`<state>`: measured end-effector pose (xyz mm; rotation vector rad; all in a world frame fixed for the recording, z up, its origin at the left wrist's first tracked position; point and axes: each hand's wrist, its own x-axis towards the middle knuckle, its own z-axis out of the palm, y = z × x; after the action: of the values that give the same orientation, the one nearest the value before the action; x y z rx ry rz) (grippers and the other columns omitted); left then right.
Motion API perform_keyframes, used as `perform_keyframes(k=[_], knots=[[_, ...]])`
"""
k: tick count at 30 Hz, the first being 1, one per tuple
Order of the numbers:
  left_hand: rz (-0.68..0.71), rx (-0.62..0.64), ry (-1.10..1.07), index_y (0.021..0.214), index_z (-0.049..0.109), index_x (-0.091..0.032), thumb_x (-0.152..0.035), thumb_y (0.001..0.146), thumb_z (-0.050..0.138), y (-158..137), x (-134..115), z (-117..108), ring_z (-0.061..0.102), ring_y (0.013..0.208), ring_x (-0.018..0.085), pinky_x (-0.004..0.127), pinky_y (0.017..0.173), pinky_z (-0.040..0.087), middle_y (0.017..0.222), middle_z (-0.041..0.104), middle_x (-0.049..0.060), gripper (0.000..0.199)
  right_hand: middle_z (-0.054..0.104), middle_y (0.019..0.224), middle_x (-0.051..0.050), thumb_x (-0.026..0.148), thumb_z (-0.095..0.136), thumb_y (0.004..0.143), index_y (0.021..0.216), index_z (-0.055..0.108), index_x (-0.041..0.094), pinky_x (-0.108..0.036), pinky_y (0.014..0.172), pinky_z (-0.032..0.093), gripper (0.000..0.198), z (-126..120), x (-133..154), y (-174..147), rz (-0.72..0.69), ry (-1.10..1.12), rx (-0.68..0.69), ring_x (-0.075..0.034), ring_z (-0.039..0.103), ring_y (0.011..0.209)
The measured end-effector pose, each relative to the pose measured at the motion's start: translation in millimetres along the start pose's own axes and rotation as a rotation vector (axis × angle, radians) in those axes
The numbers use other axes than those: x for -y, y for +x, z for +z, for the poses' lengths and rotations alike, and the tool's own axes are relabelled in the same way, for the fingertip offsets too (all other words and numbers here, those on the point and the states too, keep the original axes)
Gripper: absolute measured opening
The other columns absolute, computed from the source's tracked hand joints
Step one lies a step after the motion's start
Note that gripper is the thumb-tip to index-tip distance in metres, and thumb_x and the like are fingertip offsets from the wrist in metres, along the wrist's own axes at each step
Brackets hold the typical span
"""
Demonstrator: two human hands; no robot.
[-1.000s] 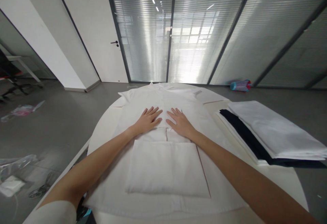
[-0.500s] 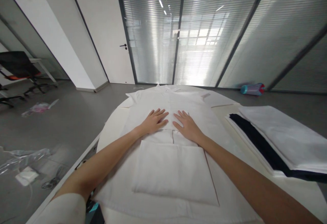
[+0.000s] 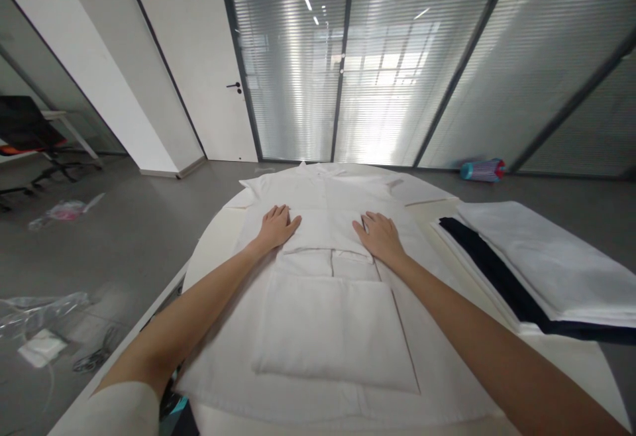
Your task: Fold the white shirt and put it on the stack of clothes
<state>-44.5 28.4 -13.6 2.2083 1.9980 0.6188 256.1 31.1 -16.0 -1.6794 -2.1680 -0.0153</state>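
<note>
A white shirt (image 3: 223,383) lies spread on a round white table, its collar end at the far side. On its middle rests a folded white cloth (image 3: 332,330), with a flat lower panel near me and a smaller flap (image 3: 325,227) farther up; whether the cloth belongs to the shirt I cannot tell. My left hand (image 3: 276,228) lies palm down at the flap's left edge, thumb stretched out to the right. At the flap's right edge my right hand (image 3: 381,234) rests palm down, fingers forward. Both hands look open, pressing on the fabric; their palms are hidden.
Folded white and dark navy cloths (image 3: 541,264) are stacked on the right of the table (image 3: 571,370). A dark box with a teal edge (image 3: 179,416) sits by the left front edge. On the floor lie clear plastic wrapping (image 3: 50,313) and a striped bundle (image 3: 481,170).
My hands have slid apart, the left one leftward and the right one rightward, toward the flap's sides. The whole view has shifted slightly.
</note>
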Motion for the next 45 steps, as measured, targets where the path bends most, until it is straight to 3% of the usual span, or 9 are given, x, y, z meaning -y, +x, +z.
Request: perform_keyframes(k=[6,11,16,20,25,28,33,39,45], knots=[[0.017,0.000,0.015,0.134,0.051,-0.014,-0.052,0.098,0.042,0.0,0.0,0.0,0.038,0.141,0.035,0.051,0.115,0.028,0.148,0.049,0.018,0.053,0.058,0.137,-0.019,0.044,0.038,0.099,0.115,0.069,0.014,-0.053,0.107,0.036,0.046,0.8,1.8,0.6,-0.018,-0.038,0.008,-0.034,0.050,0.127],[-0.009,-0.044,-0.050,0.121,0.054,-0.016,-0.050,0.091,0.055,5.4,4.2,-3.6,0.053,0.123,0.034,0.050,0.105,0.039,0.123,0.063,0.017,0.046,0.057,0.139,-0.017,0.047,0.038,0.100,0.111,0.070,0.015,-0.053,0.109,0.035,0.047,0.2,2.1,-0.1,-0.001,-0.024,0.001,-0.033,0.048,0.130],[-0.020,0.011,-0.492,0.116,0.048,-0.022,-0.044,0.082,0.066,8.5,5.3,-8.3,0.064,0.085,0.020,0.037,0.081,0.051,0.089,0.065,0.002,0.045,0.058,0.138,-0.018,0.056,0.047,0.094,0.111,0.066,0.015,-0.060,0.113,0.027,0.048,0.7,1.5,-0.1,0.027,0.105,0.003,-0.037,0.043,0.136],[-0.096,0.045,-1.031,0.121,0.046,-0.024,-0.044,0.070,0.077,9.8,-2.8,-20.8,0.062,0.066,0.012,0.024,0.062,0.049,0.084,0.065,-0.003,0.062,0.068,0.120,-0.016,0.058,0.064,0.081,0.125,0.050,0.019,-0.060,0.103,0.041,0.061,-1.9,-0.9,6.5,0.094,0.551,0.015,-0.034,0.060,0.118],[-0.110,0.140,-1.346,0.112,0.064,-0.015,-0.039,0.067,0.085,-4.5,-14.2,-50.1,0.070,0.089,0.021,0.032,0.080,0.055,0.101,0.073,0.010,0.055,0.074,0.107,-0.009,0.059,0.080,0.065,0.139,0.034,0.025,-0.047,0.084,0.057,0.093,-27.7,6.7,10.6,0.127,1.174,0.039,-0.027,0.071,0.095],[-0.033,0.298,-1.311,0.107,0.068,-0.013,-0.036,0.067,0.087,-26.7,-11.9,-61.1,0.069,0.102,0.027,0.039,0.092,0.054,0.110,0.073,0.013,0.050,0.070,0.120,-0.012,0.053,0.080,0.069,0.128,0.049,0.021,-0.047,0.093,0.054,0.074,-43.8,12.5,-2.3,0.061,1.231,0.098,-0.029,0.068,0.107],[0.057,0.474,-1.166,0.136,0.051,-0.020,-0.029,0.057,0.092,-55.0,-2.5,-57.8,0.067,0.111,0.032,0.043,0.090,0.056,0.122,0.069,0.014,0.089,0.067,0.121,-0.014,0.044,0.081,0.069,0.127,0.049,0.020,-0.045,0.087,0.057,0.071,-43.9,6.3,-34.9,0.018,0.974,0.323,-0.028,0.068,0.101],[0.046,0.234,-0.970,0.116,0.061,-0.012,-0.035,0.050,0.092,-56.5,0.3,-39.4,0.067,0.104,0.032,0.043,0.086,0.056,0.112,0.071,0.013,0.076,0.068,0.115,-0.011,0.040,0.079,0.072,0.130,0.042,0.020,-0.043,0.080,0.057,0.071,-42.8,2.4,-53.3,-0.030,0.922,0.303,-0.026,0.068,0.094],[0.054,0.242,-0.796,0.103,0.064,-0.013,-0.039,0.062,0.085,-68.6,3.6,-33.5,0.068,0.084,0.027,0.039,0.072,0.057,0.095,0.072,0.010,0.053,0.070,0.102,-0.009,0.038,0.075,0.072,0.114,0.059,0.018,-0.040,0.073,0.055,0.049,-44.6,5.8,-58.7,-0.051,0.703,0.241,-0.024,0.064,0.081]])
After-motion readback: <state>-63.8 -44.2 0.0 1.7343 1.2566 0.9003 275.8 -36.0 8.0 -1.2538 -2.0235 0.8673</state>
